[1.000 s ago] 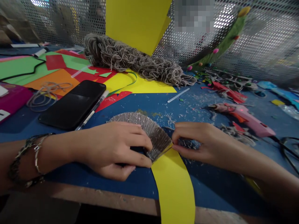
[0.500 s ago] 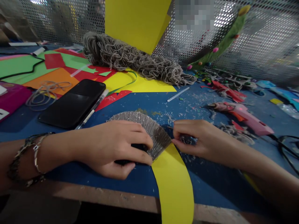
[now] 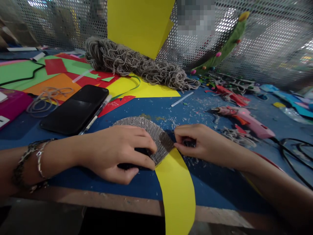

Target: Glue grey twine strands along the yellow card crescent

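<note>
A curved yellow strip of card or paper (image 3: 177,189) lies on the blue table, its near end hanging over the front edge. Grey yarn (image 3: 160,138) covers its far part in tight rows, with a darker patch near the bare yellow. My left hand (image 3: 124,151) rests across the yarn-covered part, fingers bent apart and pressing on it, thumb off to the side. At the outer edge, where grey meets yellow, my right hand (image 3: 190,140) pinches thumb against forefinger. Whatever is between those fingertips is too small to make out.
A grey yarn skein (image 3: 139,62) lies behind, below an upright yellow sheet (image 3: 139,26). Left are a black phone (image 3: 78,107), a pen (image 3: 96,116) and coloured paper. On the right sits a pink glue gun (image 3: 246,120) with its cable (image 3: 290,153); a glue stick (image 3: 182,99) lies mid-table.
The view has shifted slightly, so most things appear a little further left. Both hands keep nearly the same places on the strip.
</note>
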Demonstrator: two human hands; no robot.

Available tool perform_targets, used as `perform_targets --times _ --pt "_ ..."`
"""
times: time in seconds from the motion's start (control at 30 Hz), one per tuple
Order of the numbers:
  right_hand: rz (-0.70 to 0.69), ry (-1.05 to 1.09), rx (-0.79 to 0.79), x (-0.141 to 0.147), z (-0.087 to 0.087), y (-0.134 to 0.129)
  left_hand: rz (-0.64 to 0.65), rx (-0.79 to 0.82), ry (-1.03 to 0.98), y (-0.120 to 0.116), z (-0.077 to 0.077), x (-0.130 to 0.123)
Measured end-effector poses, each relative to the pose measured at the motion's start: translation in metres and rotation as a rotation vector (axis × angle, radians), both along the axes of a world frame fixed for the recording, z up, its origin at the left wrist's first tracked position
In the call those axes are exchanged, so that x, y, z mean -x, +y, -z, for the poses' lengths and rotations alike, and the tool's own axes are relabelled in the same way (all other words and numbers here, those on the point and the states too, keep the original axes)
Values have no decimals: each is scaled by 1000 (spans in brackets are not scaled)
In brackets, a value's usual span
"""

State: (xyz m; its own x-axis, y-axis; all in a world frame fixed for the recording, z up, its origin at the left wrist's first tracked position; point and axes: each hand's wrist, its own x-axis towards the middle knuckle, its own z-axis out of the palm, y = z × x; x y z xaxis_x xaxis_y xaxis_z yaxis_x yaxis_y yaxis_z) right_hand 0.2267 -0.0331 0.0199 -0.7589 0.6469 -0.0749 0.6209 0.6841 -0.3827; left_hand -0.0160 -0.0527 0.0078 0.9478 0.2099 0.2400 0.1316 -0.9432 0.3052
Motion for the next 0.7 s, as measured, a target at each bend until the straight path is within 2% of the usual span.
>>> perform_targets --times 0.4,0.7 --pt "39 -28 18 2 0 -3 -30 101 -4 1 -2 0" --pt "62 -23 19 3 -1 -3 -12 78 -9 0 0 -1"
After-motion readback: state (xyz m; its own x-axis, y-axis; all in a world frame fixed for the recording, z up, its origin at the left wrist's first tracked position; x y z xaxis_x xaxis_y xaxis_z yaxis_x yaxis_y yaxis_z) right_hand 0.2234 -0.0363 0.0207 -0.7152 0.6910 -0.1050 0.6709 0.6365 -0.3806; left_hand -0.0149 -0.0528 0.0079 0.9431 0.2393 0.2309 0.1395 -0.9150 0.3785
